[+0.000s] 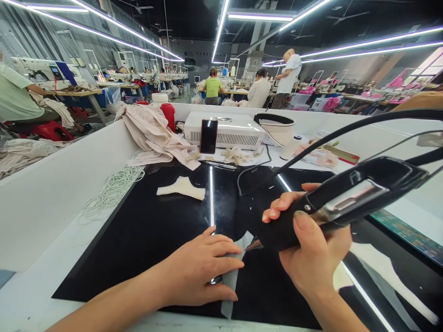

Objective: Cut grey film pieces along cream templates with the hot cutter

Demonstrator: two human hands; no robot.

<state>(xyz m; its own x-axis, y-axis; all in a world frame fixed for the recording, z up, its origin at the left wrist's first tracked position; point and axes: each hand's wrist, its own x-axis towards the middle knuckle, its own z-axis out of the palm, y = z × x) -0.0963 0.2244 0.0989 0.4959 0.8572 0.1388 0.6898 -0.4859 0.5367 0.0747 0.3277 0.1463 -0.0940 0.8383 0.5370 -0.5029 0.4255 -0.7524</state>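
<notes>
My right hand (314, 249) is wrapped round a black handheld tool (346, 198) with a silver side panel and a thick cable. The tool's narrow metal tip (254, 244) points left, at the edge of a pale, thin strip (238, 258) on the glossy black board (138, 258). My left hand (204, 265) lies over the strip from the left, fingers spread and pressing it down. A small cream cut piece (182, 188) rests farther back on the board. Longer pale pieces (387, 272) lie at the right.
Behind the board stand a white vented box (238, 131) and an upright phone (209, 137). Draped beige fabric (152, 129) and coiled light cord (110, 191) are at the left. Low white walls (62, 203) edge the table; people sit and stand beyond.
</notes>
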